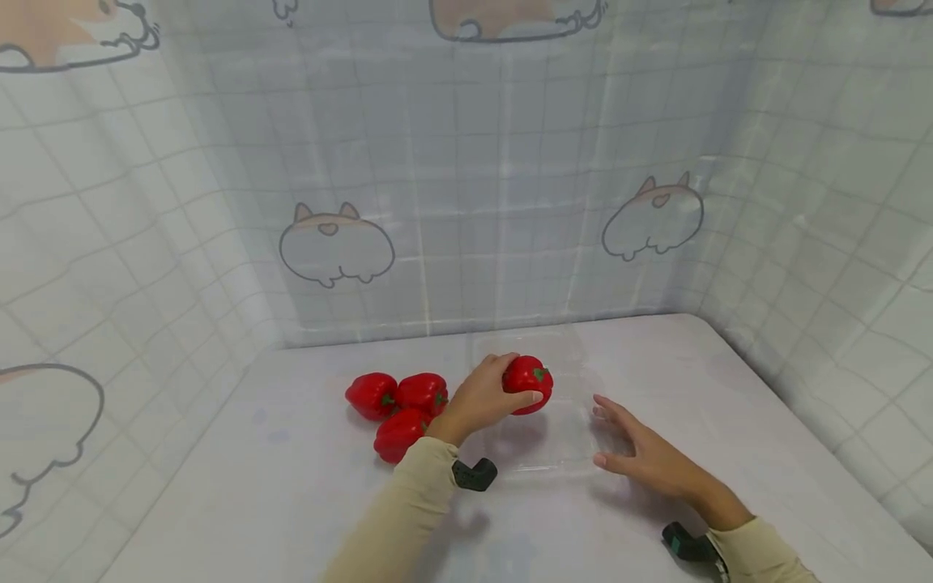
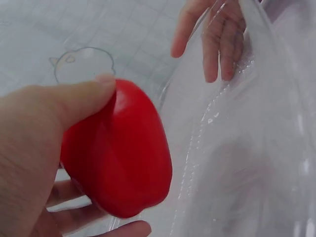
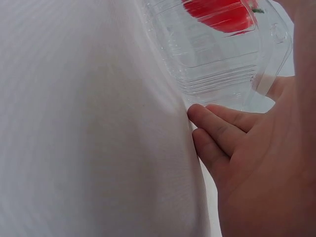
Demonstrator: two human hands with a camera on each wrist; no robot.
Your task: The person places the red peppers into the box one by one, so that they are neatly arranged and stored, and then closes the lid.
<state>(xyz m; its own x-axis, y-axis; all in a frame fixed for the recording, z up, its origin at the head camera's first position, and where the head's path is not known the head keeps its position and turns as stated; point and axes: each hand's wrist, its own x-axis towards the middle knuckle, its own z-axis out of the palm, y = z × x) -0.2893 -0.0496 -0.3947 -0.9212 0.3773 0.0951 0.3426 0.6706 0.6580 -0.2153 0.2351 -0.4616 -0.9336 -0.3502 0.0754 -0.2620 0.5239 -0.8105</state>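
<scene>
Red pepper (image 1: 534,377) gripped by left hand (image 1: 484,397); right hand (image 1: 651,461) beside container (image 1: 561,441), fingers extended.

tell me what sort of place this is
Probably a work booth: gridded curtains with cartoon corgis line three sides of a white table bearing red bell peppers and a clear plastic container.

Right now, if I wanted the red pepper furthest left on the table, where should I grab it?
Probably round the fat middle of that leftmost red pepper, coming down from above on its open left side. It lies on its side, with its green stem pointing right, where two other peppers crowd in.
</scene>
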